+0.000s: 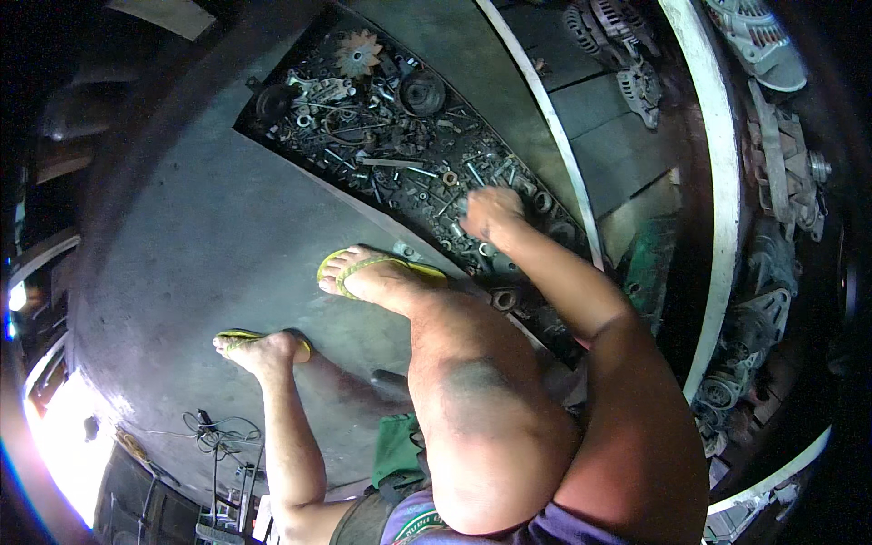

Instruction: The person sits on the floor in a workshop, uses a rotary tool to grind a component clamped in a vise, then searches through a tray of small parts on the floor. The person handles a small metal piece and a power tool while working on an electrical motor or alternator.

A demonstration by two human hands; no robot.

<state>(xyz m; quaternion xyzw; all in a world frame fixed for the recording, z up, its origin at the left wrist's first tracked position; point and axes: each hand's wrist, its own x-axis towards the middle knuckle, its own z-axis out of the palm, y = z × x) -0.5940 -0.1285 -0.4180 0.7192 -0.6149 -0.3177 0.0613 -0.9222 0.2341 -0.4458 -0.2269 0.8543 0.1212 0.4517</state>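
Note:
My right hand [494, 213] is down among loose metal parts in a long dark tray [318, 174] on the floor. Its fingers bend down toward the parts and blur at the tips, so whether they hold anything is hidden. Bolts, nuts, washers and rings lie close around it, among them a brownish ring [450, 179] and a long bolt [474, 173]. Nearer to me, a thick round nut-like ring [502, 299] lies by the tray's edge. My left hand is out of view.
Farther up the tray are a rusty fan wheel [359, 53] and a dark pulley [421, 93]. White curved shelf edges [718, 145] rise on the right, with alternators [639, 91] and housings beyond. A tangled cable [218, 431] lies lower left. My sandalled foot [377, 274] is beside the tray.

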